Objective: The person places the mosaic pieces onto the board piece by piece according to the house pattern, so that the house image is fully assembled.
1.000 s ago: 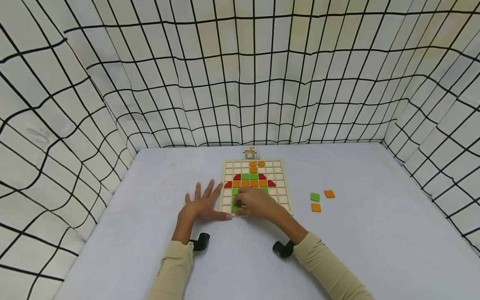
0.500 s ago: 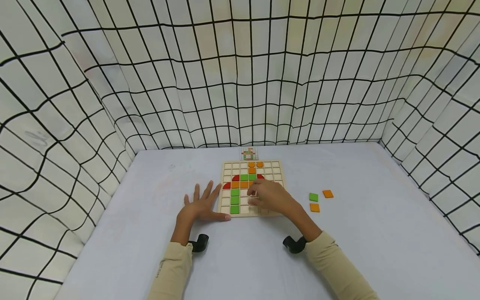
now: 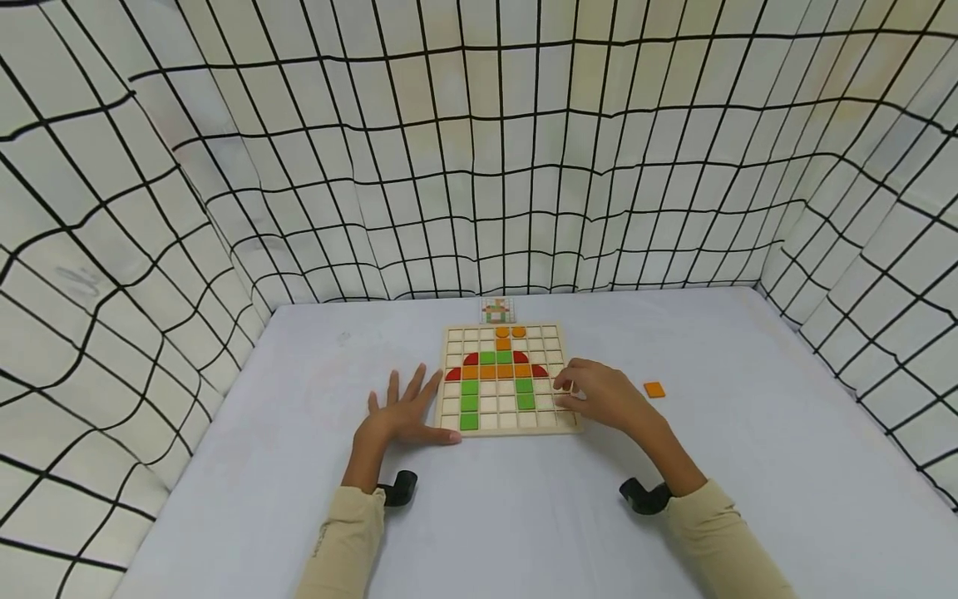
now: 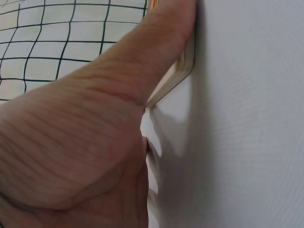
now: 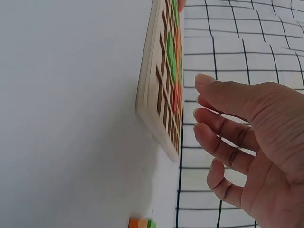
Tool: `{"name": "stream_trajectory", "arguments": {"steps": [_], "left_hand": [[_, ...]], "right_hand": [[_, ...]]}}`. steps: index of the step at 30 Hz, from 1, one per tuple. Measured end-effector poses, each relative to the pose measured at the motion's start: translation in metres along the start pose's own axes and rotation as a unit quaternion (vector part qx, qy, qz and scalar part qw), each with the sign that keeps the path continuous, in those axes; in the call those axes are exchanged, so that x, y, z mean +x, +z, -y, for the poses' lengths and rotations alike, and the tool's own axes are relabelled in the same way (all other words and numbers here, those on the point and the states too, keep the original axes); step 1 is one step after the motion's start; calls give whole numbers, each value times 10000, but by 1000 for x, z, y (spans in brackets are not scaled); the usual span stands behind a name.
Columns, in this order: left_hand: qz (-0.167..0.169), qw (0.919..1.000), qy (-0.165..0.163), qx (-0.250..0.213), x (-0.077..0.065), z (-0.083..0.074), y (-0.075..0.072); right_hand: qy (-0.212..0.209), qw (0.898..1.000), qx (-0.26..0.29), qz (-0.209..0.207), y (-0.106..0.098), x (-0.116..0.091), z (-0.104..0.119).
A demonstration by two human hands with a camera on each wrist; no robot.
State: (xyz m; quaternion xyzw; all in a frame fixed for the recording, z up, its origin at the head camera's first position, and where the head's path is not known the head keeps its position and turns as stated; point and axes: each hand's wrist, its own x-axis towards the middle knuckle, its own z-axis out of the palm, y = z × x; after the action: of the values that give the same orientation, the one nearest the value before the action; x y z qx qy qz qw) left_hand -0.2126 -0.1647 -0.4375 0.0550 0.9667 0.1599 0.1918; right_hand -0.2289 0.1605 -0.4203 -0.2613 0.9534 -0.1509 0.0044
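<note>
A wooden grid board (image 3: 501, 433) lies on the table with coloured tiles in its cells: an orange row (image 3: 488, 372) with red rounded ends, a left green column (image 3: 469, 403) and a shorter right green column (image 3: 525, 393). My left hand (image 3: 400, 418) rests with fingers spread at the board's left side, thumb along the front corner. My right hand (image 3: 606, 398) hovers over the board's right edge, fingers loosely bent; in the right wrist view nothing shows between thumb and fingertips. Loose tiles (image 5: 141, 223), orange and green, show low in that view, hidden behind the hand in the head view.
One loose orange tile (image 3: 654, 389) lies on the white table to the right of my right hand. A small pattern card (image 3: 497, 310) sits behind the board. Black-lined netting (image 3: 509, 208) over white cloth encloses the back and sides.
My right hand has left the lower left green tile and travelled right across the board to its right edge. It now covers two loose tiles. My left hand has stayed put.
</note>
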Motion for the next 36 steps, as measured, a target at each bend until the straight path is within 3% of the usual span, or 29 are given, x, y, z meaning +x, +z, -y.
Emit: {"name": "stream_trajectory", "arguments": {"steps": [21, 36], "left_hand": [[61, 10000, 45, -47, -1, -1, -1], [66, 10000, 57, -45, 1, 1, 0]], "right_hand": [[392, 9981, 456, 100, -14, -55, -57], [598, 9974, 391, 112, -11, -65, -68]]}}
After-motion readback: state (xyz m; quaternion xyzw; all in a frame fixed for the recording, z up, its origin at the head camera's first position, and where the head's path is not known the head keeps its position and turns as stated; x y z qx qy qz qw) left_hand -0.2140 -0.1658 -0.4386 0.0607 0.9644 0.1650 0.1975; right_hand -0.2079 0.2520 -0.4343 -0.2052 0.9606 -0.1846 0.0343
